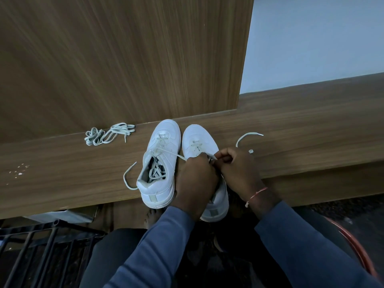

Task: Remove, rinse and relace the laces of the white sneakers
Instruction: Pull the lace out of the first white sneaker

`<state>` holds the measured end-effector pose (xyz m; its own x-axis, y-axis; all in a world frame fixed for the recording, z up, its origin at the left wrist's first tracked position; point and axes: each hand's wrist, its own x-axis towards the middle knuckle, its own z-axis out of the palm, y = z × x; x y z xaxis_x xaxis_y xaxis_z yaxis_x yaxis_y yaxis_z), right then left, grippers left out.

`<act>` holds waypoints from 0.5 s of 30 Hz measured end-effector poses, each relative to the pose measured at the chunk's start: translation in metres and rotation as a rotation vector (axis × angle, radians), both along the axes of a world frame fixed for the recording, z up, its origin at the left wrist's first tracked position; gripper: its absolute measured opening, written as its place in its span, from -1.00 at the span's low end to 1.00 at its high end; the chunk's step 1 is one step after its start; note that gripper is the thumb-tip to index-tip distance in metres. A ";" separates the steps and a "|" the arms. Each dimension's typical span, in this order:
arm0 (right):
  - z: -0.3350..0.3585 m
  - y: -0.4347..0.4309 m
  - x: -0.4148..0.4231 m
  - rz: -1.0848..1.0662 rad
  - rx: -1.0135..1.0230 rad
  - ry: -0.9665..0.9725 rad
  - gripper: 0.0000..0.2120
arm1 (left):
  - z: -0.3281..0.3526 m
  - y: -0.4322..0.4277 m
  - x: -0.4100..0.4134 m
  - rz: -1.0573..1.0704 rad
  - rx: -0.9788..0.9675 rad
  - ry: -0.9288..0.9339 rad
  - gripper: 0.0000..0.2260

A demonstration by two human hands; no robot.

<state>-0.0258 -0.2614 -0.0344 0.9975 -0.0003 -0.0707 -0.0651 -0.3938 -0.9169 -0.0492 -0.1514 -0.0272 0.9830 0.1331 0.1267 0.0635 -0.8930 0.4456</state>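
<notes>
Left hand [195, 179] clasped over right-side sneaker [200, 133] at table [301, 138] edge, right hand [239, 169] pinching its lace [195, 145] near the eyelets; other sneaker [164, 154] just beside, loose lace bundle [109, 134] well apart to the left

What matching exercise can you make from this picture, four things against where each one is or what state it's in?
Things:
1. lace bundle
2. left sneaker
3. right sneaker
4. red thread

Places or states:
A. gripped by the left hand, its lace pinched by the right hand
B. tied round the right wrist
C. loose on the table, left of both shoes
D. untouched, laces piled inside it

Pairs: 1-C, 2-D, 3-A, 4-B.
</notes>
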 end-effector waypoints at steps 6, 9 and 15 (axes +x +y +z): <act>0.004 -0.003 0.001 0.053 -0.031 -0.024 -0.84 | 0.000 0.003 0.008 -0.004 -0.060 -0.018 -0.83; 0.003 -0.003 0.003 0.065 -0.078 -0.054 -0.84 | 0.000 0.003 0.006 -0.072 0.009 -0.048 -0.81; 0.004 -0.003 0.004 0.085 -0.038 -0.027 -0.86 | -0.009 0.009 0.006 -0.005 -0.150 -0.107 -0.85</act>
<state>-0.0221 -0.2647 -0.0309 0.9956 0.0818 -0.0450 -0.0054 -0.4313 -0.9022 -0.0428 -0.1421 -0.0363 0.9656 0.1536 0.2097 0.0042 -0.8159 0.5782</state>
